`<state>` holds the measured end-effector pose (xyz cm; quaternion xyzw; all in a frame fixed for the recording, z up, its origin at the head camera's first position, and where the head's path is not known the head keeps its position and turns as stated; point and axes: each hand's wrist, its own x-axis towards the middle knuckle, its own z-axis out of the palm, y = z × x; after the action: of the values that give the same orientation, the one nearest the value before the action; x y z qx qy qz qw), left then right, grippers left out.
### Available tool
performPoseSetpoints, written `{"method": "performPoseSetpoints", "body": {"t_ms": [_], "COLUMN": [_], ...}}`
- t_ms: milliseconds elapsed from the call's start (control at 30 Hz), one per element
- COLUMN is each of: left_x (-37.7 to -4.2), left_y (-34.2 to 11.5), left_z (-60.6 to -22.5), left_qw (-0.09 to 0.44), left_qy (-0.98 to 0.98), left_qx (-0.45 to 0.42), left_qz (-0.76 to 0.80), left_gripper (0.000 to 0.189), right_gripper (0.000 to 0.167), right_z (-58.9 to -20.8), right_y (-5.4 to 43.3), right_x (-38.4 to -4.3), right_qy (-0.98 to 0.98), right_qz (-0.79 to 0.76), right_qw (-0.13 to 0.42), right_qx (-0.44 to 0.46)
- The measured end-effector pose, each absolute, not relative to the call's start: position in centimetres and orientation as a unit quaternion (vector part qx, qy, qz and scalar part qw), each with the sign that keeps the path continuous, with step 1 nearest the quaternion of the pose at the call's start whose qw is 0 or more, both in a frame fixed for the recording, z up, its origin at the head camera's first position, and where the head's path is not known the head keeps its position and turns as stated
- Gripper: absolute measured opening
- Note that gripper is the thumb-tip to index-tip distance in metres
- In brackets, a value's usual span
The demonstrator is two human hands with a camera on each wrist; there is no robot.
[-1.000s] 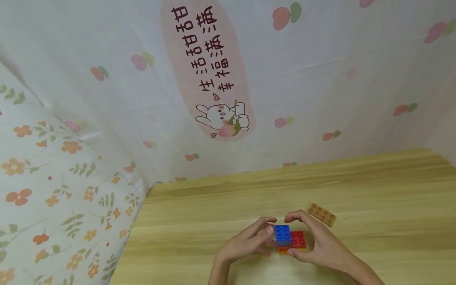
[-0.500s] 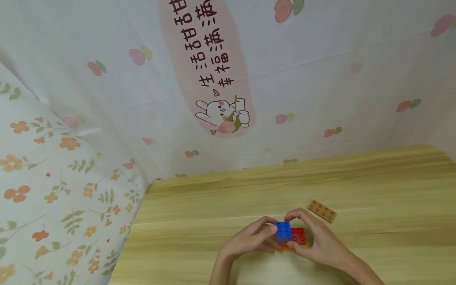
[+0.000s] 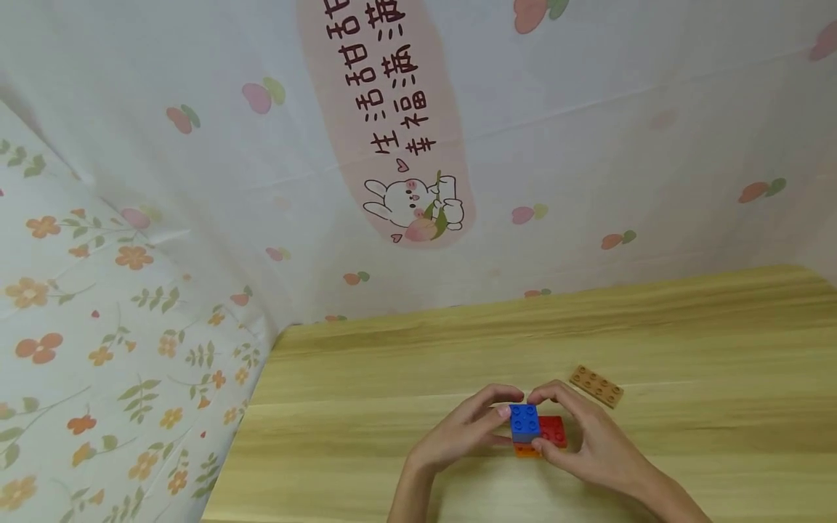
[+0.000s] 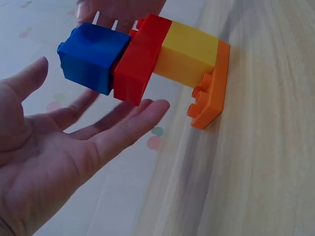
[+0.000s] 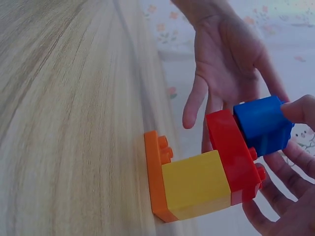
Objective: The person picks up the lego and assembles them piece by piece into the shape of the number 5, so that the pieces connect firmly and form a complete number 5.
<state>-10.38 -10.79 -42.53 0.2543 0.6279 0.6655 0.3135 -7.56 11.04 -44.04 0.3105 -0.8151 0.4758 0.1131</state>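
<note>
A stack of toy building bricks stands on the wooden table: an orange plate (image 4: 211, 93) at the bottom, a yellow brick (image 5: 197, 184), a red brick (image 5: 231, 152), and a blue brick (image 3: 525, 423) on the red one's left part. My right hand (image 3: 598, 439) pinches the blue brick, thumb at its near right corner and forefinger behind it. To the left, my left hand (image 3: 461, 428) curves loosely around the stack. In the left wrist view its thumb (image 4: 34, 76) and fingers are spread apart, with a gap between thumb and blue brick. Yellow is hidden from the head view.
A flat tan plate (image 3: 596, 386) with several studs lies on the table (image 3: 366, 392) behind my right hand. White cloth with printed fruit (image 3: 611, 240) hangs along the table's far edge, and flowered cloth (image 3: 131, 319) hangs at its left.
My right thumb has moved in against the blue brick's near corner. The left fingers have reached a little further right behind it. The stack stays put; the head view has shifted slightly.
</note>
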Motion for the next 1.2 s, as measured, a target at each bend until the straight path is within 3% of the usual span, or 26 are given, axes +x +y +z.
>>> {"method": "performPoseSetpoints", "body": {"t_ms": [400,633,1200], "left_x": [-10.8,-11.0,-10.6], "left_y": [-10.2,-10.2,-10.7], "left_z": [-42.6,-42.7,-43.5], "left_qw": [0.324,0.337,0.340], "left_qy": [0.584,0.550,0.534], "left_qx": [0.252,0.255,0.265], "left_qz": [0.701,0.721,0.727], "left_gripper": [0.037,0.030,0.029], "right_gripper": [0.043,0.052,0.048], "right_z": [-43.1,-43.8,-44.6], "right_y": [11.7,11.5,11.1], "right_x": [-8.1,-8.6,-8.1], "right_qy": [-0.808,-0.771,-0.751], "right_qz": [0.480,0.508,0.548], "right_qw": [0.119,0.168,0.140], "right_qx": [0.321,0.344,0.340]}}
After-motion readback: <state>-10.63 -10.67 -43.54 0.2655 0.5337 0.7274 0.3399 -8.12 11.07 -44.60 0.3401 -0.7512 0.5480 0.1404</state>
